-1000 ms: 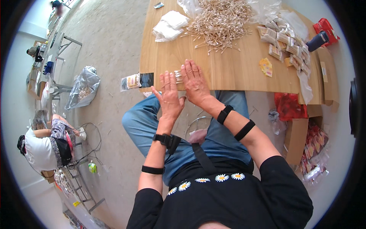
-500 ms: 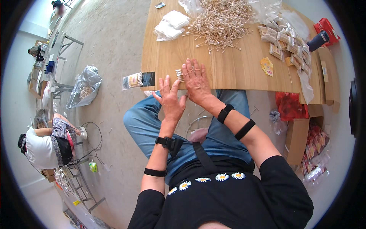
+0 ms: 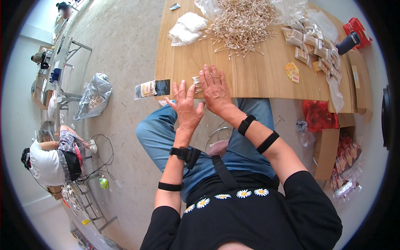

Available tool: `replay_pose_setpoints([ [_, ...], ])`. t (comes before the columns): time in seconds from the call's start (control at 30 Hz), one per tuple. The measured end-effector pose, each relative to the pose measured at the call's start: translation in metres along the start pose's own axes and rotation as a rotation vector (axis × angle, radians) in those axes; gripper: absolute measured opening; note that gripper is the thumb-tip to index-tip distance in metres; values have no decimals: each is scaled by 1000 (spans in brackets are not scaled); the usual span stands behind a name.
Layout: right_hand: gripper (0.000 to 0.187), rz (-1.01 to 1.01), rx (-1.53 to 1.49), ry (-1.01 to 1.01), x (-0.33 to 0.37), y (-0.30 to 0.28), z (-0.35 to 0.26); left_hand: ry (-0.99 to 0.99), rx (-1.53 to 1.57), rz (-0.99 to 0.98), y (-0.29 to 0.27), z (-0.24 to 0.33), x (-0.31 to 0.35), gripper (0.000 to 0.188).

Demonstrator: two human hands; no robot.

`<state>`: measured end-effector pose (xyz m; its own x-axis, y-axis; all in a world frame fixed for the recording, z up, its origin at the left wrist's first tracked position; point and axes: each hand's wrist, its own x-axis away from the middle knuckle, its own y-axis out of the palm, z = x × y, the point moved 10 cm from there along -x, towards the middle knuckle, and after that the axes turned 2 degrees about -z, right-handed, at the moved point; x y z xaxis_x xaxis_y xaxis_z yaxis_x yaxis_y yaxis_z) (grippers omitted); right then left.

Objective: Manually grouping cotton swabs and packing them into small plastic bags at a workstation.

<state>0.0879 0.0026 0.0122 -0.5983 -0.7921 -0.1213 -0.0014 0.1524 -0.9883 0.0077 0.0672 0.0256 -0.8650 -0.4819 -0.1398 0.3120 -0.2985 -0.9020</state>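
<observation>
A small bunch of cotton swabs (image 3: 196, 83) lies near the front edge of the wooden table (image 3: 258, 81), between my two hands. My right hand (image 3: 216, 91) rests flat beside them, fingers stretched out and partly covering the bunch. On their other side is my left hand (image 3: 186, 109), its fingers spread and its fingertips at the table edge close to the swab ends. To the left, a clear packet of cotton swabs (image 3: 148, 88) with a yellowish card sits against a small black pad (image 3: 163, 87), jutting past the table's corner.
A big heap of loose cotton swabs (image 3: 241, 25) covers the far middle, next to stacked white plastic bags (image 3: 187, 27). Filled packets (image 3: 321, 52), yellow cards (image 3: 292, 73) and a dark bottle (image 3: 348, 43) are at right. A cardboard box (image 3: 327, 154) stands below; a person (image 3: 48, 166) sits at left.
Both hands stay almost where they were, the left shifting only very slightly. The whole view has moved a little.
</observation>
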Motion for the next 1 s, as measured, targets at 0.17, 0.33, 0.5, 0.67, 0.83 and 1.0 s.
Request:
replay_pose_setpoints([
  [0.17,91,17,-17,6,0,1,2,21,7,2,1,4,9,63],
  [0.33,88,24,12,5,1,0,1,14,50,14,-2,-1,1,56],
  [0.5,84,48,2,4,0,1,0,21,2,8,1,-3,-6,49],
  [0.67,80,29,-54,4,1,-1,2,47,-22,43,0,0,-2,43],
  [0.83,78,19,-10,0,0,-2,1,37,-34,51,-1,0,-8,39],
  [1.0,79,19,-20,1,0,-1,0,71,-78,65,-7,4,-10,36],
])
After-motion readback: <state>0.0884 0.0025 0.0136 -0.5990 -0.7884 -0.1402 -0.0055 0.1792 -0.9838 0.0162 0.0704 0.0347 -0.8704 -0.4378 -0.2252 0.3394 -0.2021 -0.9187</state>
